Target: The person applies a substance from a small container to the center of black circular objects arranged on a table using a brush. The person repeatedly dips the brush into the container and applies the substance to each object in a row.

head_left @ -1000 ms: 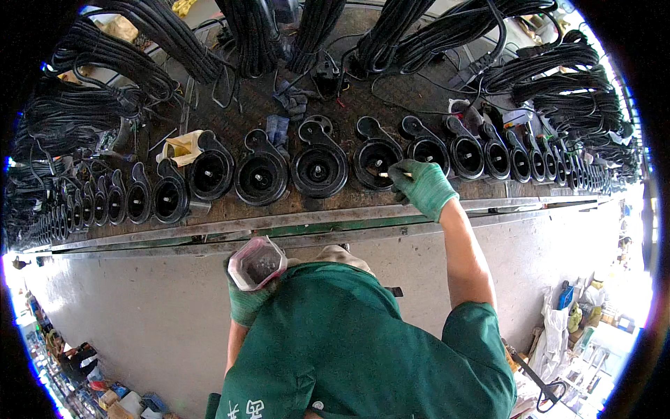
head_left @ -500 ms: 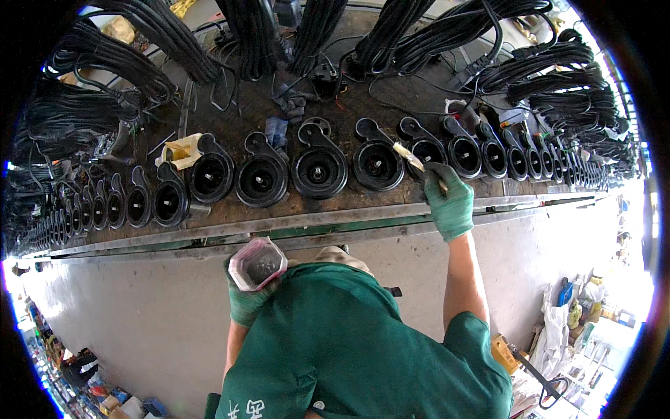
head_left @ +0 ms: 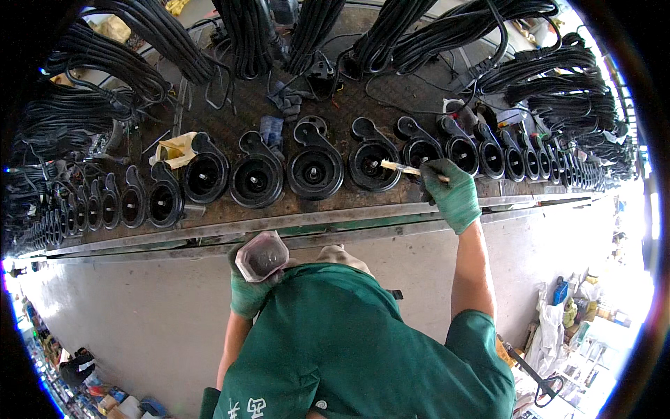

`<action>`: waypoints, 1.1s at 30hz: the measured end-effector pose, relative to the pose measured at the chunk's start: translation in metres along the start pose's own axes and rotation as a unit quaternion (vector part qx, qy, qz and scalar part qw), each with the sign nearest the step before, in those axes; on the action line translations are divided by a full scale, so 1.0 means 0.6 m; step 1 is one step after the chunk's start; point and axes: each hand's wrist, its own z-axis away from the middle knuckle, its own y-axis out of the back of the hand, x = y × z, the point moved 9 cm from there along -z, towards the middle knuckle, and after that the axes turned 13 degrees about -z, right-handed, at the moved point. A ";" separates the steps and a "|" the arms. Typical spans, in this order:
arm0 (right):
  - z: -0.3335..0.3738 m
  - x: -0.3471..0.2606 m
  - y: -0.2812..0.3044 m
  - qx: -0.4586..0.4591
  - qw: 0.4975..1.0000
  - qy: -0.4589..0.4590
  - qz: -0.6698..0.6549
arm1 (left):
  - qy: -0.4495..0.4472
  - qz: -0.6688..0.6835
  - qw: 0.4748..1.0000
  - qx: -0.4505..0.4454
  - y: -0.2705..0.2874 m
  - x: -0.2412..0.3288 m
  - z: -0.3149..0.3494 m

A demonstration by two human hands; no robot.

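My right hand (head_left: 450, 190), in a green and grey work glove, grips the wooden handle of a small brush (head_left: 401, 167). Its pale bristles point left and reach over a round black plastic housing (head_left: 374, 183) with a metal pin in its middle. Low in front of the bench, my left hand (head_left: 250, 290), gloved alike, holds a translucent, pinkish cut-off plastic container (head_left: 262, 257) with its opening upward. What lies inside it is too dim to make out. Another black housing (head_left: 315, 190) sits just left of the one under the brush.
Many similar housings line the front of the dark workbench (head_left: 349, 105), running far left and right. Thick bundles of black cable (head_left: 244, 42) stand along the back. A metal rail (head_left: 300, 222) edges the bench. Dark gloves (head_left: 287, 98) and a yellowish wrapper (head_left: 174, 149) lie among the housings.
The brush has swung from tilted up to nearly level, its bristles moving left and down over the housing. My right hand has shifted slightly right. The left hand still holds the container.
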 end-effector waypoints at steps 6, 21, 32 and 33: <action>0.024 0.014 0.017 0.026 0.969 -0.074 -0.236 | 0.033 0.087 0.996 0.017 -0.052 -0.055 -0.017; 0.103 0.108 0.038 0.069 0.918 -0.125 -0.371 | 0.070 0.085 0.993 -0.042 -0.177 -0.187 -0.076; 0.126 0.140 0.074 0.099 0.898 -0.118 -0.413 | -0.181 -0.332 0.926 0.001 0.022 0.120 -0.111; 0.124 0.140 0.070 0.093 0.896 -0.114 -0.419 | -0.293 -0.387 0.874 -0.016 -0.001 0.212 -0.156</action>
